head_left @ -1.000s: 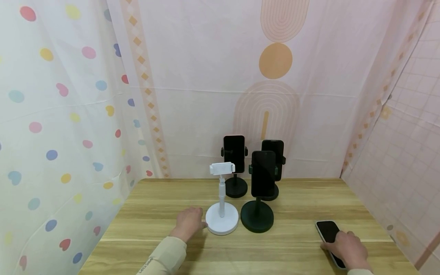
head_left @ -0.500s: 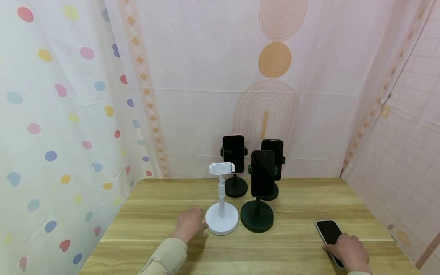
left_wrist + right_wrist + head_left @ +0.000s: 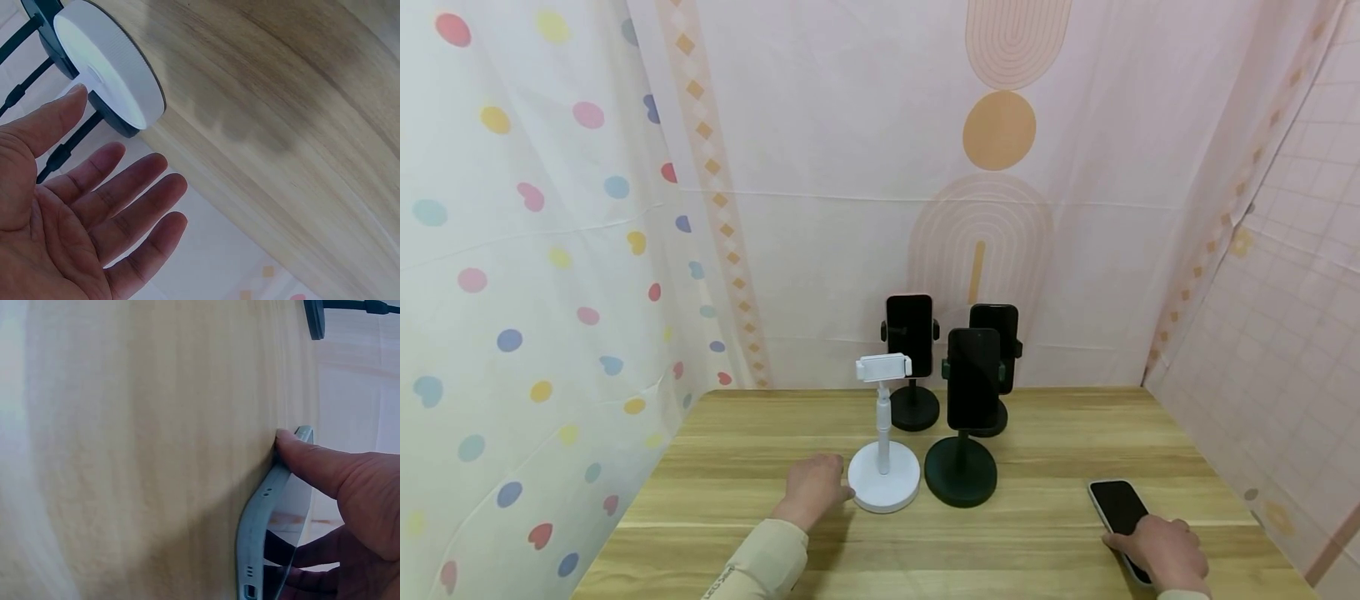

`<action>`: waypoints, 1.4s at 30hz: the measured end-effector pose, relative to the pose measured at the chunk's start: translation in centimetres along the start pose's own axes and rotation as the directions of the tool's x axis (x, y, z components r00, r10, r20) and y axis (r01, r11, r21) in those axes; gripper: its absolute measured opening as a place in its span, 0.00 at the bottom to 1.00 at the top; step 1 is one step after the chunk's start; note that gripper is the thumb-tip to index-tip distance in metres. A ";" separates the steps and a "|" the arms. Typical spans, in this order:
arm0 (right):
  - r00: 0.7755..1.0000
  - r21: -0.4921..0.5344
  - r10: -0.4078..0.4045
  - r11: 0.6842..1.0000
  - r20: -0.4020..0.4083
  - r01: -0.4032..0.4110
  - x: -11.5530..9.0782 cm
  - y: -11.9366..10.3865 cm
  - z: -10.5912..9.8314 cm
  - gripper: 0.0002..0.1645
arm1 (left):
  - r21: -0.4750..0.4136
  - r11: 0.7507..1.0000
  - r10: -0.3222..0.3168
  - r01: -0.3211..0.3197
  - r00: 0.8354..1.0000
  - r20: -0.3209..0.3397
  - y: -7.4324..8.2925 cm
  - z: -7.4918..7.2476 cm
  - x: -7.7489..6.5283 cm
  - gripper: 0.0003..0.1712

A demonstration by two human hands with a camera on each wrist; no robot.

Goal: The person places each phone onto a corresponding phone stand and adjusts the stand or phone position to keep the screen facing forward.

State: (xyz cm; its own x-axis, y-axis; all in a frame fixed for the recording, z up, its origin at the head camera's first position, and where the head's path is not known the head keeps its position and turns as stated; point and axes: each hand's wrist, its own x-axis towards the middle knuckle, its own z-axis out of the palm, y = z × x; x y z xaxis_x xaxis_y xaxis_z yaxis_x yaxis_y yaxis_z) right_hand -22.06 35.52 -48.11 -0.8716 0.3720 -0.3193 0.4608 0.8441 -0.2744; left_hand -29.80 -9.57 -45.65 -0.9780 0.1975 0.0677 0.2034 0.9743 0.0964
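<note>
A white phone stand (image 3: 883, 477) with an empty clamp stands upright on the table. My left hand (image 3: 812, 490) is just left of its round base; in the left wrist view the fingers (image 3: 134, 190) are spread and relaxed, holding nothing, and the thumb is near the base. At the right, a smartphone (image 3: 1116, 504) lies screen up. Over its near half, my right hand (image 3: 1161, 552) grips it across the width. The right wrist view shows the thumb on one long side of the phone (image 3: 253, 540) and fingers over the other, partly hidden.
Right of the white stand is a dark green stand (image 3: 961, 473) holding a phone (image 3: 973, 379). Behind are two black stands, one at left (image 3: 914, 408) and one at right (image 3: 992, 421), each with a phone. Patterned curtains enclose the wooden table (image 3: 1037, 533).
</note>
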 end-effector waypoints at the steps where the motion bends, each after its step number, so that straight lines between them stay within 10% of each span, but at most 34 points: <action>1: 1.000 -0.003 -0.004 1.000 0.006 0.004 0.1 0.0 0.0 0.49 | 0.000 1.000 -0.001 0.001 1.000 0.003 0.0 0.0 0.0 0.19; 42: 0.998 0.034 -0.033 0.999 -0.050 0.034 -0.3 0.2 0.0 0.48 | -0.122 0.992 0.028 -0.044 0.992 -0.124 -0.1 -1.1 0.3 0.24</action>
State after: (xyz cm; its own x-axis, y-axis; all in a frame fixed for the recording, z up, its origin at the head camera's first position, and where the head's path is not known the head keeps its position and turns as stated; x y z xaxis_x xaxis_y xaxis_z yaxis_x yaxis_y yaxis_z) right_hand -21.71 35.55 -48.09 -0.8934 0.3630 -0.2645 0.4359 0.8429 -0.3155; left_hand -30.05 -9.75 -44.59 -0.9584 0.2102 0.1928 0.2501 0.9443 0.2137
